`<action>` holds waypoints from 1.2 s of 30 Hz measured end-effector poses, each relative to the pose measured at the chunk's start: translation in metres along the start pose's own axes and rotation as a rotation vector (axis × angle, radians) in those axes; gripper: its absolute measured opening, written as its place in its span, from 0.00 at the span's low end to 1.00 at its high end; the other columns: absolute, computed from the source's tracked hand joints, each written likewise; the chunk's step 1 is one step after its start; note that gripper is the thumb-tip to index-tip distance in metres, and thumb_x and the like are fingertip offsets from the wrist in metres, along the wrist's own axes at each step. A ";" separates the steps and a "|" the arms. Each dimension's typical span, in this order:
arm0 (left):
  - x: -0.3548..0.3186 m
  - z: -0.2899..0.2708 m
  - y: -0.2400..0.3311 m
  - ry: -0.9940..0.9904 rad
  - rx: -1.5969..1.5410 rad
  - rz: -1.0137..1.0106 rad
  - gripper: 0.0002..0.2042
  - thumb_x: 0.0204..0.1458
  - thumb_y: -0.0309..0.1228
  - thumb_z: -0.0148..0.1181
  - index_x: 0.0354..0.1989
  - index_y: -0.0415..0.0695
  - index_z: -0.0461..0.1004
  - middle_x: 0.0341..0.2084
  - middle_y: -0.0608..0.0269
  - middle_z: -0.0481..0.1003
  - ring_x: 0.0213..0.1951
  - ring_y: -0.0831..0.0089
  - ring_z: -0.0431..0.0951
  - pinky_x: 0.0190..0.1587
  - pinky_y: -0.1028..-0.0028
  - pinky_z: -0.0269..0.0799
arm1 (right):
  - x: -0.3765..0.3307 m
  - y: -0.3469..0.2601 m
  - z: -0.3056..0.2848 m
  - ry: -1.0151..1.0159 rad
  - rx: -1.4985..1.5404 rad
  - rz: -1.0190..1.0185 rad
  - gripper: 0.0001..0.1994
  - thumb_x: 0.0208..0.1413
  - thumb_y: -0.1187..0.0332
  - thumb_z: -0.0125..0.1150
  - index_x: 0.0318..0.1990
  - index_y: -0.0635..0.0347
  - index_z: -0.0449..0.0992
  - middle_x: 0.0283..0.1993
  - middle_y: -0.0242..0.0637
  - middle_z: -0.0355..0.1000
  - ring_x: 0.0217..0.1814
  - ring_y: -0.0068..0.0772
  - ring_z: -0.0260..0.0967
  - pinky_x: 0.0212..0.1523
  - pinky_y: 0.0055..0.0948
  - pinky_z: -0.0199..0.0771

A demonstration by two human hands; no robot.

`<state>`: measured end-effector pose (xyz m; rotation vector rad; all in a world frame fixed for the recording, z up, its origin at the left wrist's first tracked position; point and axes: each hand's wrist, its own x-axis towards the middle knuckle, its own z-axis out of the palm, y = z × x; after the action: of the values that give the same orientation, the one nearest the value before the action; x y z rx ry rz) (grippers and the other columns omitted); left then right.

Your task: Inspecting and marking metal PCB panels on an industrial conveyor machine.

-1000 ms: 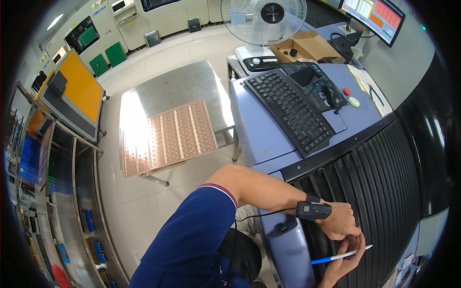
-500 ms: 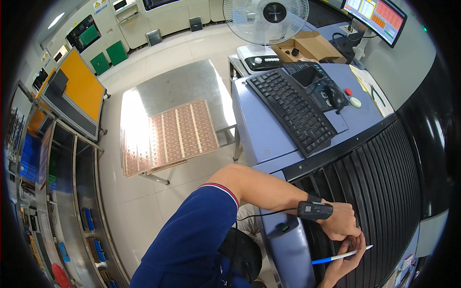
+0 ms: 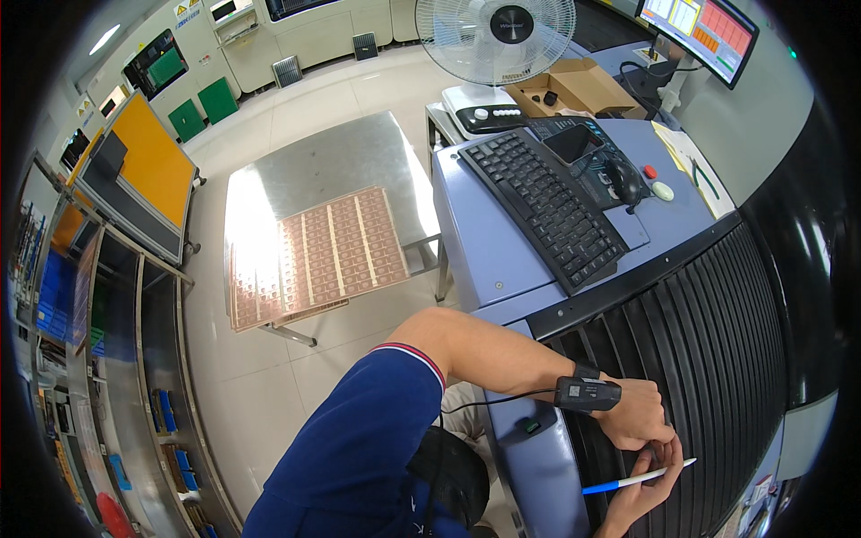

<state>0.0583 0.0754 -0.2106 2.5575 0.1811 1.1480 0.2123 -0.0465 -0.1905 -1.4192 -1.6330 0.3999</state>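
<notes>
My left hand (image 3: 639,415) is closed, its knuckles up, over the black ribbed cover (image 3: 717,323). Whatever its fingers may hold is hidden beneath them. Around that wrist is a black strapped device (image 3: 587,393) with a cable running back along the arm. Just below, my right hand (image 3: 647,496) grips a slim pen (image 3: 628,481) with a blue end and a white barrel. The pen slants across the fingers, its white end toward the right. The right fingertips meet the curled fingers of the left hand.
On the blue-grey console top (image 3: 484,242) lie a black keyboard (image 3: 547,202), a mouse (image 3: 625,182) and pliers (image 3: 706,177). Behind stand a fan (image 3: 484,85), a cardboard box (image 3: 583,85) and a monitor (image 3: 704,31). Copper-coloured panels (image 3: 323,247) overhang a metal table (image 3: 332,152); shelving (image 3: 148,359) runs along the left.
</notes>
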 end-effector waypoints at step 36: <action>0.001 -0.001 0.000 -0.051 0.049 0.008 0.11 0.45 0.32 0.62 0.33 0.39 0.72 0.19 0.58 0.77 0.23 0.55 0.79 0.21 0.61 0.71 | -0.001 -0.001 0.000 -0.008 0.057 0.011 0.21 0.64 0.73 0.53 0.63 0.71 0.63 0.56 0.53 0.69 0.58 0.41 0.70 0.59 0.35 0.68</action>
<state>0.0585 0.0758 -0.2095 2.6299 0.1899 1.0924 0.2120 -0.0474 -0.1904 -1.3860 -1.6082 0.4557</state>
